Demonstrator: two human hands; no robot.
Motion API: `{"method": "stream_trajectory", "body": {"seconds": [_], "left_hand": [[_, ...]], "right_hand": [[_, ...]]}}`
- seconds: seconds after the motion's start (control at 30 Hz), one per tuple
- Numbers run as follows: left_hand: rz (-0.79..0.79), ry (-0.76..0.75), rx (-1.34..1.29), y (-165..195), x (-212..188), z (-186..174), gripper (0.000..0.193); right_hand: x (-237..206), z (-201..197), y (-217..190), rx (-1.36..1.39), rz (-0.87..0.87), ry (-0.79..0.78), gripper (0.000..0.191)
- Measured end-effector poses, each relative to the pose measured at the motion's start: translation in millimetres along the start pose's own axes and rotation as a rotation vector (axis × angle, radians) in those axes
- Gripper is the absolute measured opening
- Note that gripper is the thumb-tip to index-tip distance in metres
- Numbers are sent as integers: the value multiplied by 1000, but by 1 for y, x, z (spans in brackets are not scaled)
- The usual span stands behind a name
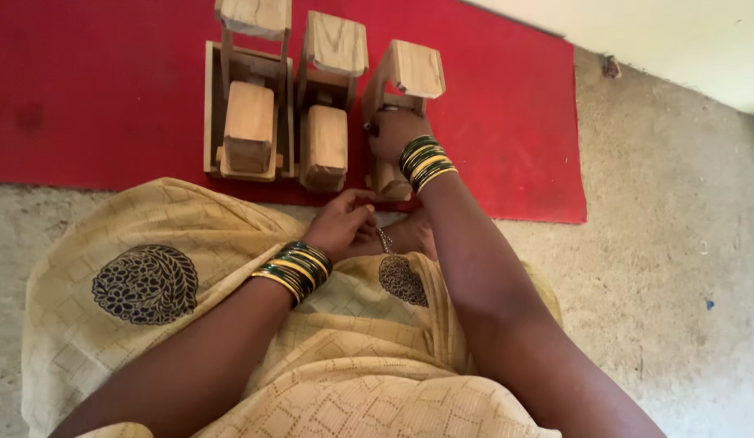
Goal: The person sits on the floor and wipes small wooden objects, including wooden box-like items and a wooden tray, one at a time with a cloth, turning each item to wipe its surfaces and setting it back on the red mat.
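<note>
Three small wooden block stands sit in a row on a red mat (109, 89). My right hand (391, 131) reaches forward and is closed on the right wooden stand (412, 71), covering its lower part. My left hand (343, 223) rests near my foot with fingers curled and nothing visible in it. The middle wooden stand (328, 105) and the left wooden stand (249, 97) are untouched. Green and gold bangles circle both wrists.
I sit on a rough grey concrete floor (669, 268) with a yellow patterned cloth (150, 276) over my lap. The mat's near edge runs just before my knees. A pale wall strip shows at the top right.
</note>
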State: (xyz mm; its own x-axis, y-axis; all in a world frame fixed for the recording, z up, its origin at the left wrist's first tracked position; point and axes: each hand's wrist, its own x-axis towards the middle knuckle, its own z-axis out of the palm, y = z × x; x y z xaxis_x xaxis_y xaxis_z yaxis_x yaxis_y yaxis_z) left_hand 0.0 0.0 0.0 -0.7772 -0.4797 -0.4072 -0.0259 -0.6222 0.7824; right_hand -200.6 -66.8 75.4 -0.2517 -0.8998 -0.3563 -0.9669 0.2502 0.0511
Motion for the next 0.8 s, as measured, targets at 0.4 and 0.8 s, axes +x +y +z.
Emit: {"method": "stream_trajectory", "body": {"seconds": [0.4, 0.8], "left_hand": [[-45, 18, 54, 9, -5, 5, 37], [-48, 8, 51, 7, -5, 3, 36]], "right_hand": [[-26, 3, -21, 303, 253, 430, 36], [-18, 0, -14, 362, 408, 78, 58]]}}
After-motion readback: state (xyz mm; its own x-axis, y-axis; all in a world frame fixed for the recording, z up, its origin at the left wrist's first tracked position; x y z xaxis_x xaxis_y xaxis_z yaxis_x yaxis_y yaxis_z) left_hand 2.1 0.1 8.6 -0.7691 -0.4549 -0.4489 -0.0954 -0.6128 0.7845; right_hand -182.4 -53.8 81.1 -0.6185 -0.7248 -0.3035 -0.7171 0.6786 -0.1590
